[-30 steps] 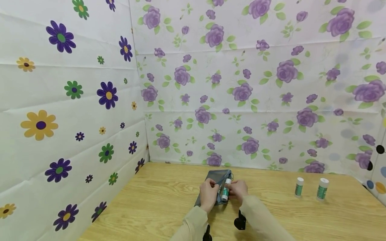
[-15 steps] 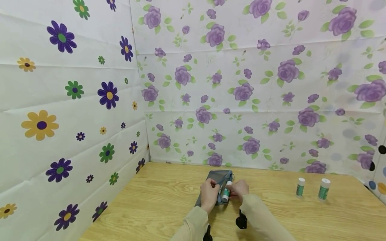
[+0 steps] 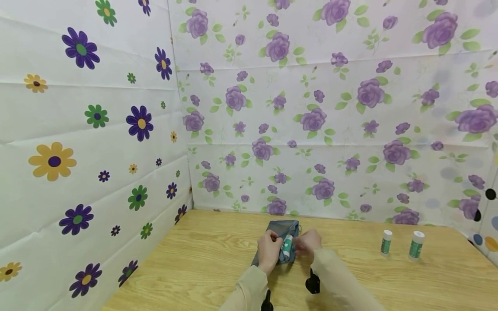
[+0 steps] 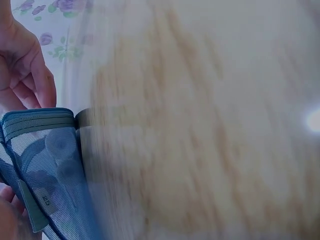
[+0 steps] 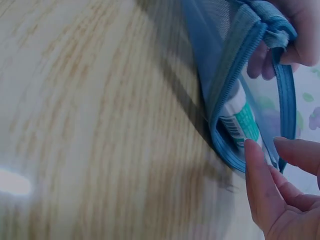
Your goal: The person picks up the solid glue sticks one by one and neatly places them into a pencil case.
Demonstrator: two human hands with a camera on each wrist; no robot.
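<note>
A blue mesh zipper pouch [image 3: 282, 226] lies on the table with its zipped mouth apart. My left hand [image 3: 269, 251] pinches the edge of the mouth, also visible as the left hand [image 5: 300, 30] at the top of the right wrist view. Inside the opening lies a glue stick [image 5: 241, 120] with a white cap and green label, tilted along the pouch. My right hand [image 3: 308, 242] is just right of it. In the right wrist view its fingers [image 5: 260, 190] and thumb stand apart beside the glue stick's near end; whether they touch it is unclear.
Two more glue sticks stand upright at the right of the wooden table [image 3: 350, 268]: a smaller glue stick [image 3: 386, 242] and a larger glue stick [image 3: 416, 245]. Flower-patterned sheets [image 3: 292, 108] hang behind the table and on its left.
The glue stick, earlier held in my right fingers over the opening, has moved left and down into the pouch. My right hand has let go of it. My left hand stays put.
</note>
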